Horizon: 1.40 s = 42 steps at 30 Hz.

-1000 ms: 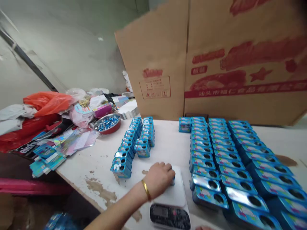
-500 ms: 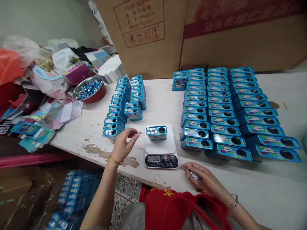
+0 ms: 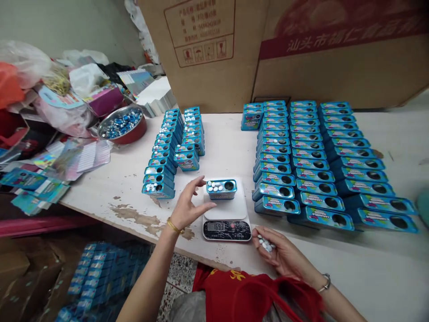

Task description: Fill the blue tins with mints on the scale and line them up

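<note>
On the white digital scale (image 3: 231, 210) stands a blue candy tin (image 3: 221, 195), with several white candies lying on its top beside a dark round opening. The scale's display appears to read 1693, though any decimal point is hard to make out. My left hand (image 3: 189, 203) is at the tin's left side, thumb and fingers spread apart, with nothing visible between them. To the right of the scale, my right hand (image 3: 281, 250) is palm up with fingers curled around a small heap of white candies (image 3: 266, 243).
Long rows of blue tins (image 3: 311, 183) fill the right side, and shorter rows (image 3: 161, 161) with candies on top stand at left. A red bowl (image 3: 134, 134) holds blue-wrapped pieces. Cardboard boxes (image 3: 208, 85) line the back. More tins (image 3: 97, 273) sit below the table at left.
My left hand has moved right, up to the tin, and its fingers have opened wider. My right hand has turned to show more candies. The display's last digit has changed.
</note>
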Each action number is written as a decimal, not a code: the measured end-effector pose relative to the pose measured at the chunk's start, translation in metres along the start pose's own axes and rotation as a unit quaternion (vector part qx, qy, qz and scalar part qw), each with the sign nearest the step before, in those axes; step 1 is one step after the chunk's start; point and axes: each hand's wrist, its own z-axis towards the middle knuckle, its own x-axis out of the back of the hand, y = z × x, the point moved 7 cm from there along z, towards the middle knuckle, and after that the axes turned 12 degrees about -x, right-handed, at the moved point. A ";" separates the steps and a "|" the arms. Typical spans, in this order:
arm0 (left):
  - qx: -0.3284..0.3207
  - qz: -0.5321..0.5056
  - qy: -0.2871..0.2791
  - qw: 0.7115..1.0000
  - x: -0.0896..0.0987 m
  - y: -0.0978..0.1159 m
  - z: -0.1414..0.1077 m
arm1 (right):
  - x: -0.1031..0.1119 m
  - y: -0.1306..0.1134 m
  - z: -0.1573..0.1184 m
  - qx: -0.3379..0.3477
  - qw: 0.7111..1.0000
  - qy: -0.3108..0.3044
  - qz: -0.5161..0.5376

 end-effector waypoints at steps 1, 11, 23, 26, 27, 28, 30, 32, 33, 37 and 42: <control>0.005 -0.006 -0.005 1.000 -0.007 -0.004 0.003 | -0.014 -0.006 0.001 0.006 1.000 -0.015 0.006; -0.177 0.180 -0.092 0.963 -0.030 0.032 0.027 | -0.077 -0.045 0.030 0.000 0.981 -0.027 0.194; -0.292 0.339 0.020 0.894 -0.011 0.062 0.002 | -0.084 -0.042 0.046 -0.031 0.973 -0.028 0.227; -0.254 0.316 0.034 0.914 -0.012 0.052 0.002 | -0.082 -0.045 0.045 -0.022 0.976 -0.025 0.215; -0.231 0.297 0.035 0.926 -0.012 0.046 0.003 | -0.081 -0.045 0.044 -0.018 0.977 -0.022 0.211; -0.205 0.274 0.037 0.939 -0.013 0.040 0.003 | -0.080 -0.046 0.043 -0.015 0.978 -0.019 0.207; -0.148 0.210 0.041 0.966 -0.014 0.028 0.005 | -0.077 -0.046 0.041 -0.007 0.979 -0.014 0.201; -0.091 0.116 0.047 0.988 -0.017 0.016 0.007 | -0.073 -0.047 0.037 0.006 0.980 -0.010 0.198; -0.066 0.065 0.046 0.995 -0.019 0.010 0.008 | -0.071 -0.048 0.035 0.013 0.980 -0.008 0.196; -0.004 -0.099 0.050 0.994 -0.031 -0.007 0.012 | -0.061 -0.047 0.025 0.026 0.982 -0.004 0.189; 0.032 -0.175 0.070 0.982 -0.040 -0.020 0.013 | -0.049 -0.039 0.014 0.005 0.977 -0.002 0.214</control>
